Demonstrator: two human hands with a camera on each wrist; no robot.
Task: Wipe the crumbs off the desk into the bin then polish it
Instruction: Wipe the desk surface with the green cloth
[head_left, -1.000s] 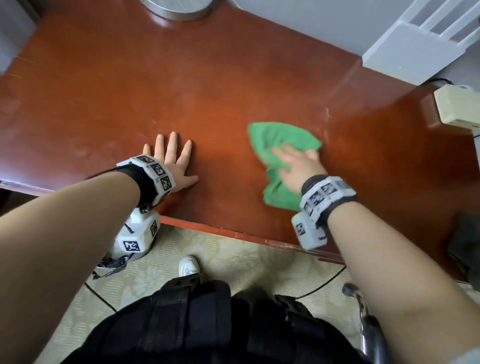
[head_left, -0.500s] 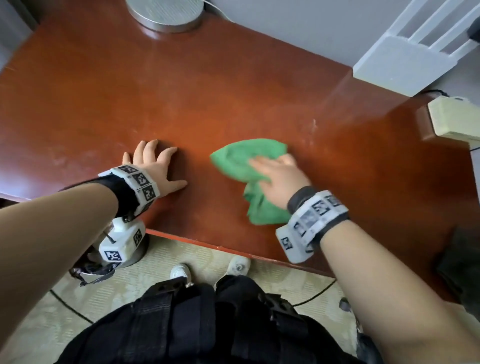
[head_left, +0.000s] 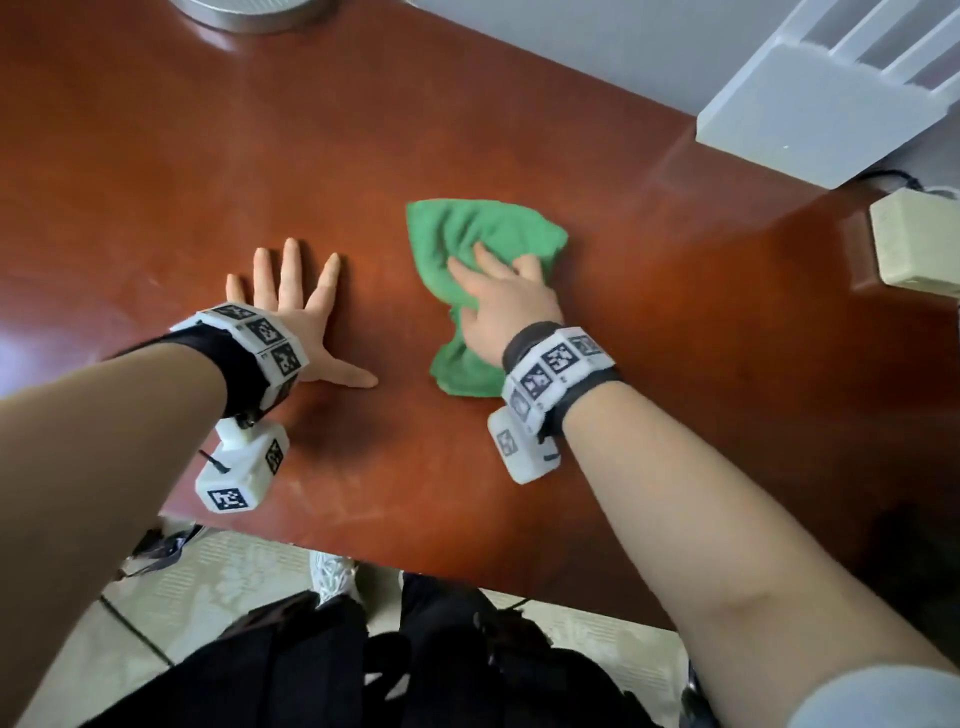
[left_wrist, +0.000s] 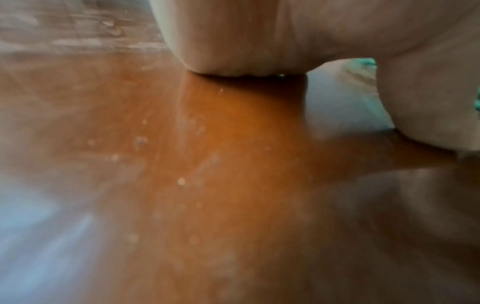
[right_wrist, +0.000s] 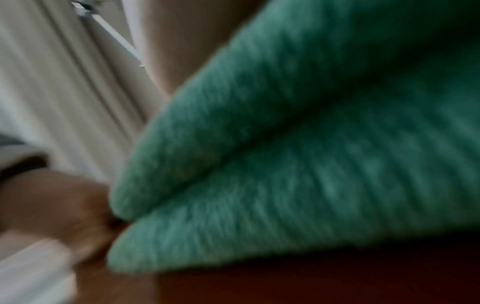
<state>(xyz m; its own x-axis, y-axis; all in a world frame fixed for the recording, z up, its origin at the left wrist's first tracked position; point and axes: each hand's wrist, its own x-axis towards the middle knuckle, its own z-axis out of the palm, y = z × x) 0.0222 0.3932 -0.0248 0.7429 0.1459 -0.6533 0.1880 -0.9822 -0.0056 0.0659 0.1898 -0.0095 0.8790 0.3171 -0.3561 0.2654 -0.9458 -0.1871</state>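
My right hand (head_left: 501, 299) presses a crumpled green cloth (head_left: 480, 226) flat onto the reddish-brown desk (head_left: 208, 156), fingers laid over its top. The cloth bunches out under my palm toward the wrist, and it fills the right wrist view (right_wrist: 311, 164). To the left of the cloth, my left hand (head_left: 291, 306) lies palm down on the desk with its fingers spread and holds nothing. The left wrist view shows that palm (left_wrist: 259, 37) resting on the wood, with several pale crumbs (left_wrist: 181, 181) scattered just behind it.
A round metal base (head_left: 249, 13) stands at the desk's far edge. A white router (head_left: 821, 119) and a beige box (head_left: 914, 244) sit at the far right. The desk's front edge (head_left: 363, 551) runs just ahead of my legs, above a tiled floor.
My right hand has slid the cloth leftward, closer to the left hand. The left fingers curled briefly and now lie spread flat again.
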